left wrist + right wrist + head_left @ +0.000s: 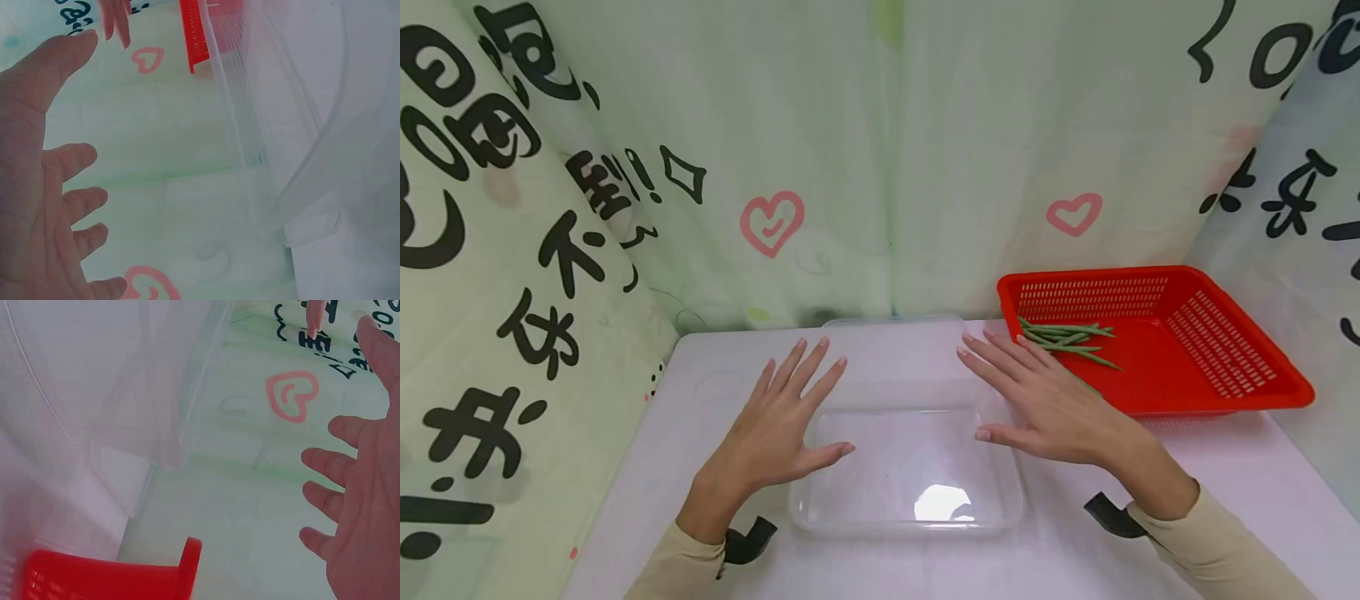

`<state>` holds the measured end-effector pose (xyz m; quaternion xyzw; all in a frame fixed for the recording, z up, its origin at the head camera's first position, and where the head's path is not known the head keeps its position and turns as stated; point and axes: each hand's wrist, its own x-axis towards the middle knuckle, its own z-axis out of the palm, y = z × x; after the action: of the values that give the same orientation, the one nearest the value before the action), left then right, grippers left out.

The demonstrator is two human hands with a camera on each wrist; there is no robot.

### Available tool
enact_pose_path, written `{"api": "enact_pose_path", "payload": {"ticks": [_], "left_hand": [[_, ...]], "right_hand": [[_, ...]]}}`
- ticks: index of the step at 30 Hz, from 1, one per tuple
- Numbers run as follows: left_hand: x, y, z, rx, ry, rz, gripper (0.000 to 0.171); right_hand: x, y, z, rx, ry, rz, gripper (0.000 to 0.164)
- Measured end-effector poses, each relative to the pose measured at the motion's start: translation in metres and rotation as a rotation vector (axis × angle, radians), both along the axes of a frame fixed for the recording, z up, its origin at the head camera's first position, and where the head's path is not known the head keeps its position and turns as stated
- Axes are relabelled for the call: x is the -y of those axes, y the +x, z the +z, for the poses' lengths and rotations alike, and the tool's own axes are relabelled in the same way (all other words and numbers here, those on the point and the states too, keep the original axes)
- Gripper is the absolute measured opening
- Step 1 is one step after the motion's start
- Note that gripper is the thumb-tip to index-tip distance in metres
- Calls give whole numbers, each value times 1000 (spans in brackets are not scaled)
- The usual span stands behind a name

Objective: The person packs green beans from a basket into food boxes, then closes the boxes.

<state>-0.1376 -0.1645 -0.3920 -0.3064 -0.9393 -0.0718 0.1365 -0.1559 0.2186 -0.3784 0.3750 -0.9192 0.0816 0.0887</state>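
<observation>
Both hands hover above a clear plastic container (906, 528) in the middle of the table. My left hand (782, 425) is over its left side, fingers spread and straight, holding nothing. On the other side, my right hand (1052, 404) is spread out too, nothing in its grasp. Its fingers overlap the near left corner of a red plastic basket (1195, 358) in the head view. A small bunch of green beans (1067, 335) lies at the basket's left end. From the left wrist view, the container's side wall (234, 125) stands apart from the palm.
Behind the container, another clear plastic piece (891, 320) shows its edge by the back curtain. Pale curtains (925, 167) with black lettering and pink hearts enclose the white table (722, 375) at the back and sides. Black straps (751, 542) hang at the wrists.
</observation>
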Motion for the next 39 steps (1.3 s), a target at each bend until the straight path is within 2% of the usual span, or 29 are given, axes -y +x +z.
{"api": "enact_pose_path", "payload": {"ticks": [4,8,14,21,30,36,39], "left_hand": [[2,-1,0,1,40,-35,95],[4,-4,2,19,161,-87,91],[9,-9,2,154,402,-88,84],[17,-19,-3,300,551,-21,79],[34,-32,-18,489,772,103,73],[42,-38,-22,545,816,208,70],[43,-40,-23,623,836,261,69]], "right_hand": [[-3,-1,1,63,-25,1,89],[-5,-3,4,131,-93,13,86],[-9,-8,8,264,-254,36,77],[-16,-12,15,357,-384,68,72],[-29,-17,21,368,-368,3,68],[-36,-22,23,371,-373,14,66],[-39,-25,24,366,-371,18,65]]}}
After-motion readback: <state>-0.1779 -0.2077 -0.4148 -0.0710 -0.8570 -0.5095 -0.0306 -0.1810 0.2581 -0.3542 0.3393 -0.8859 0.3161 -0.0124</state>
